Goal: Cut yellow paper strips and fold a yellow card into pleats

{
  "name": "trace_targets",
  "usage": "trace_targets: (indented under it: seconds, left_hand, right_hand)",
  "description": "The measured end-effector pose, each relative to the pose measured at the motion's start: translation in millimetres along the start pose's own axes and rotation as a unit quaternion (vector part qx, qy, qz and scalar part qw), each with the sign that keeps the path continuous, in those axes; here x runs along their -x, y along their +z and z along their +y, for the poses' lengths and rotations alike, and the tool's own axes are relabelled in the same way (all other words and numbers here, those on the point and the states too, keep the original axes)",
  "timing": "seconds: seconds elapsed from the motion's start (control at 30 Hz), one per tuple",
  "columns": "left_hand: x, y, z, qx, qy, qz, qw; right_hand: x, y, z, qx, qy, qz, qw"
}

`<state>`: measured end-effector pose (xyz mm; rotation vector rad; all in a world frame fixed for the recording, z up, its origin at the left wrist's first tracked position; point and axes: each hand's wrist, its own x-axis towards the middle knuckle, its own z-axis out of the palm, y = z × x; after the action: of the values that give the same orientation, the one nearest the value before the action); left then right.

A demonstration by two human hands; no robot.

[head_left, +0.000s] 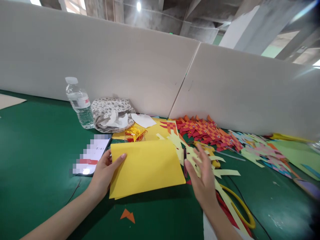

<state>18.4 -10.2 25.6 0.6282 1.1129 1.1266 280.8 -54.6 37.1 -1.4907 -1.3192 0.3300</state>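
Note:
A folded yellow sheet of paper [147, 166] is held above the green table by its left edge. My left hand [106, 170] pinches that edge, thumb on top and fingers behind. Just beyond the sheet's right edge, my right hand [202, 176] has its fingers apart and holds nothing. A thin dark stick-like item [185, 162] shows beside its thumb; whether they touch I cannot tell. Pale yellow-green paper strips [225, 172] lie behind and below the right hand.
A phone [93, 155], a water bottle [81, 106] and a patterned cloth bag [111, 111] stand or lie at the left. Red-orange woven paper fish [207, 130] are heaped by the white partition [125, 66]. Orange scraps [128, 215] lie in front; yellow scissor-like handles [246, 210] are at right.

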Motion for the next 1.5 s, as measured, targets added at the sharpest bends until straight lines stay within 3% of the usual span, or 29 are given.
trace_targets:
  seconds: [0.07, 0.13, 0.2, 0.37, 0.57, 0.8, 0.93, 1.2, 1.3, 1.5]
  left_hand:
    - [0.0, 0.0, -0.7, 0.003, 0.001, -0.005, 1.000]
    - [0.0, -0.4, -1.6, 0.007, 0.003, -0.007, 1.000]
    - [0.2, -1.0, -2.0, 0.010, 0.005, -0.004, 1.000]
    - [1.8, -0.7, 0.4, 0.017, 0.007, 0.002, 1.000]
    - [1.3, 0.8, -0.1, 0.024, -0.006, -0.001, 1.000]
    - [-5.8, -2.9, -10.3, -0.061, 0.012, -0.093, 0.994]
    - [-8.1, -2.5, -10.9, -0.117, 0.016, -0.098, 0.988]
    - [-10.0, -2.4, -11.2, -0.116, 0.009, -0.097, 0.989]
    - [-11.5, -3.7, -12.3, -0.117, 0.011, -0.092, 0.989]
    - [-10.3, -1.6, -15.7, -0.077, 0.012, -0.094, 0.992]
  right_hand:
    - [7.0, 10.8, -9.3, -0.137, 0.118, -0.099, 0.978]
    - [12.2, 20.5, -12.6, -0.221, 0.196, -0.137, 0.946]
    - [15.6, 26.8, -11.6, -0.250, 0.233, -0.138, 0.930]
    - [17.3, 26.0, -6.5, -0.246, 0.240, -0.108, 0.933]
    - [16.2, 22.2, -6.5, -0.305, 0.280, -0.151, 0.898]
    - [14.6, 23.9, 5.5, -0.263, 0.256, -0.010, 0.930]
    - [12.2, 24.6, 6.7, -0.261, 0.259, -0.003, 0.930]
    - [13.3, 27.4, 10.7, -0.257, 0.234, 0.005, 0.938]
    - [11.7, 27.1, 8.5, -0.293, 0.249, 0.011, 0.923]
    - [21.9, 33.3, -7.6, -0.392, 0.271, -0.055, 0.877]
